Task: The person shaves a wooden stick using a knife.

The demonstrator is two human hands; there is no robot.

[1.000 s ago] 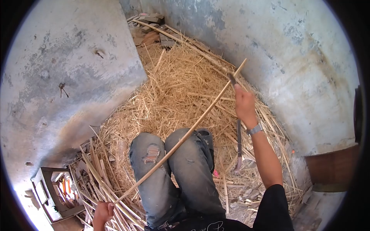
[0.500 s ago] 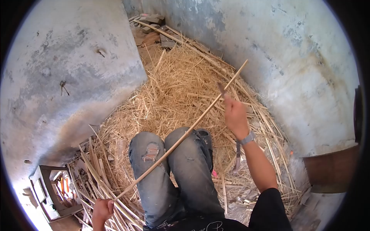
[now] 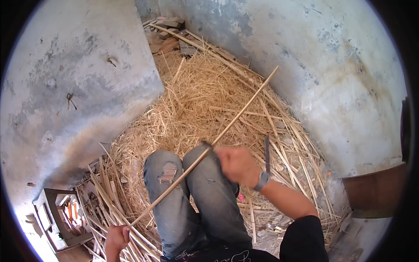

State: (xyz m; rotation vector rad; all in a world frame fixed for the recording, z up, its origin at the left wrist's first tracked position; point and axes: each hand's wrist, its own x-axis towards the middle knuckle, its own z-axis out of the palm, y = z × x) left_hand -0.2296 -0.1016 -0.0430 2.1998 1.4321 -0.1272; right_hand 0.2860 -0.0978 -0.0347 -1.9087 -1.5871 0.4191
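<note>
A long thin wooden strip [image 3: 244,109] runs diagonally across my knees, from lower left to upper right. Its lower end is gripped in my left hand [image 3: 117,238], fingers closed. My right hand [image 3: 238,163], with a watch on the wrist, is closed on a small dark knife [image 3: 207,144] at the strip, just above my knee. Most of the knife is hidden or blurred. Another dark blade [image 3: 267,153] lies on the shavings to the right of my right hand.
Pale shavings [image 3: 192,96] cover the floor ahead. Split strips [image 3: 115,205] lie at lower left beside a wooden frame [image 3: 70,218]. Walls rise left [image 3: 87,65] and right [image 3: 305,65]. Rubble [image 3: 170,26] sits in the far corner; a brown board [image 3: 375,192] is at right.
My right hand has moved down and left along the strip with the knife, from near its far end to above my knee. My left hand has stayed at the lower end.
</note>
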